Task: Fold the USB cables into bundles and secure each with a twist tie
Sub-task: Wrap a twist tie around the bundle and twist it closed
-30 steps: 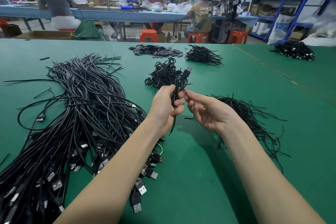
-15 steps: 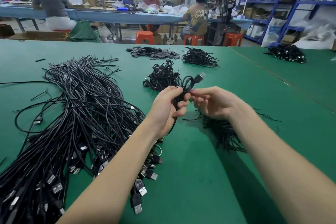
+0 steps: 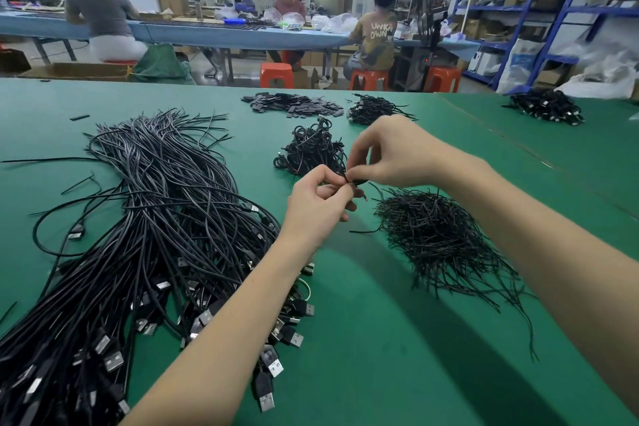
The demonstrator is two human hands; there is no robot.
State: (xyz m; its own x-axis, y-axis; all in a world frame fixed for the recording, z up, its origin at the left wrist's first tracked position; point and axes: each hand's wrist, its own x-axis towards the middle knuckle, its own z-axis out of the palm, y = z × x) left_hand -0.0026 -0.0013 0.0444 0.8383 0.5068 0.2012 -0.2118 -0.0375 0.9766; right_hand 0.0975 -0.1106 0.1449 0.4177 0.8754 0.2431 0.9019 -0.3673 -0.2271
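Note:
My left hand (image 3: 320,202) grips a folded black USB cable bundle (image 3: 351,183), mostly hidden inside the fist. My right hand (image 3: 387,150) is above it and pinches a thin black twist tie at the top of the bundle. A big heap of loose black USB cables (image 3: 145,225) spreads over the left of the green table (image 3: 397,339), plugs toward me. A pile of black twist ties (image 3: 439,239) lies to the right of my hands. Finished tied bundles (image 3: 313,150) are heaped just beyond my hands.
Farther back lie flat dark pieces (image 3: 294,104), another small cable pile (image 3: 373,109) and a pile at the far right (image 3: 546,107). Beyond the table edge people sit on orange stools (image 3: 276,74) at a blue bench; blue shelving (image 3: 518,10) stands at right.
My right hand has risen from beside the bundle to above it and now pinches a tie at its top. The cable's plug that stuck out is no longer visible.

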